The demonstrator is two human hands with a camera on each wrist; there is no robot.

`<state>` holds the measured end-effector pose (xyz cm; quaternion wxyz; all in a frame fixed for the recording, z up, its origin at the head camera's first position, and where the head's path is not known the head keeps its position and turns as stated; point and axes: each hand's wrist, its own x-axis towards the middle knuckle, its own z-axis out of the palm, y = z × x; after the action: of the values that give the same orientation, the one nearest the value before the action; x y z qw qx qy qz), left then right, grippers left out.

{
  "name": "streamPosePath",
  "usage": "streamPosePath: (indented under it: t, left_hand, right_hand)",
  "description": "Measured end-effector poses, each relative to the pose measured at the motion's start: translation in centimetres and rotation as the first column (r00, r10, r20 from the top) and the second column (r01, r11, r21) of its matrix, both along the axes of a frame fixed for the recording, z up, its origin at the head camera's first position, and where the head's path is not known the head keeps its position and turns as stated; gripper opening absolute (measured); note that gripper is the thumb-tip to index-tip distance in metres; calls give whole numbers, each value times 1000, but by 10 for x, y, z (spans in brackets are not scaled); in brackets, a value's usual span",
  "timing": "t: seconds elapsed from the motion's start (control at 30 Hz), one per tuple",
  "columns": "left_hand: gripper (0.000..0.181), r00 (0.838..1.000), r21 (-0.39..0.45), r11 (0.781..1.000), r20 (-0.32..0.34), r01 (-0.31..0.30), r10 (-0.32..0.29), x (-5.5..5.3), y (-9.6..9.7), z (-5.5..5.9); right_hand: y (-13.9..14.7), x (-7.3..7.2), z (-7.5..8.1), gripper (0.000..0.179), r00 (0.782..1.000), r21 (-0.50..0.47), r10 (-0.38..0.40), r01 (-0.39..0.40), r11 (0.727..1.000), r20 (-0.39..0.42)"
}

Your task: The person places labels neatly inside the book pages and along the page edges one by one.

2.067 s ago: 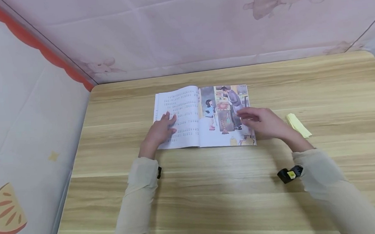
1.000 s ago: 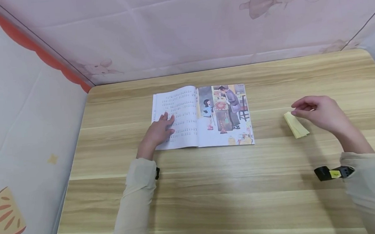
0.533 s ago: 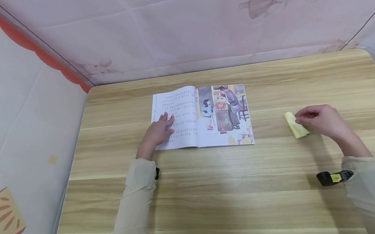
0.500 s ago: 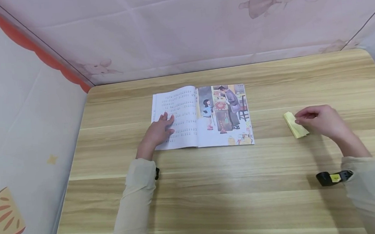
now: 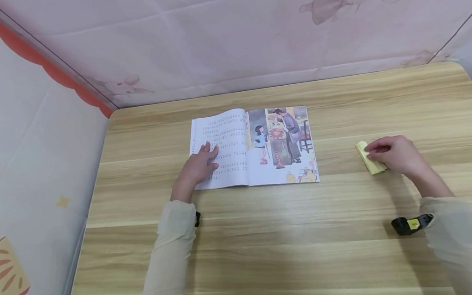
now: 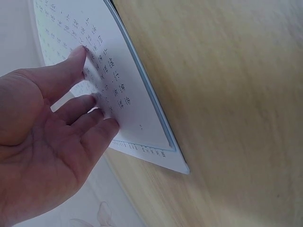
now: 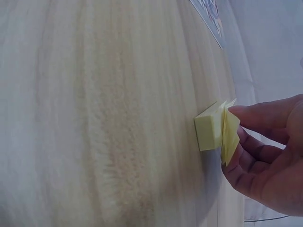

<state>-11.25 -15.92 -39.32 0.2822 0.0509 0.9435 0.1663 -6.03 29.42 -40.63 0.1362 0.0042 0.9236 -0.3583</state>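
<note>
An open picture book [image 5: 279, 176] lies on the table, with printed text on its left page and a coloured illustration on the right. My left hand [image 5: 199, 167] rests with spread fingers on the text page; in the left wrist view the same hand [image 6: 61, 123] has its fingertips on the paper. To the right of the book is a thick pad of yellow sticky notes [image 5: 367, 160]. My right hand [image 5: 397, 156] pinches its top sheets between thumb and fingers. The right wrist view shows those upper sheets [image 7: 230, 135] fanned away from the pad's block [image 7: 207, 134].
The wooden table [image 5: 288, 253] carries the book and the pad. A pink printed cloth wall [image 5: 212, 39] stands along its back edge, and a pale panel [image 5: 27, 157] with an orange-slice print is at the left. Each wrist wears a small black camera [image 5: 411, 224].
My right hand has moved from the book's right page over to the yellow pad and now pinches its top sheets. My left hand stays on the left page.
</note>
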Motion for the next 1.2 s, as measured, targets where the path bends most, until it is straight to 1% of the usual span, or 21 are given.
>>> streamPosePath:
  t: [0.4,0.5,0.9,1.2]
  left_hand:
    - [57,1000,1,1000,-15,14,-14,1,-1,-1]
    - [57,1000,2,1000,-18,18,-18,1,0,-1]
    - [56,1000,-1,1000,-17,13,-13,1,1,-1]
    - [57,1000,2,1000,-9,-6,6,0,1,-3]
  right_hand:
    - [-5,0,-5,17,998,-28,-16,14,1000,-58]
    - [-6,0,-5,16,998,-31,-20,18,999,-61]
    - [-3,0,-5,21,998,-16,-38,37,999,-40]
    - [-8,-5,-5,21,998,17,-54,54,998,-10]
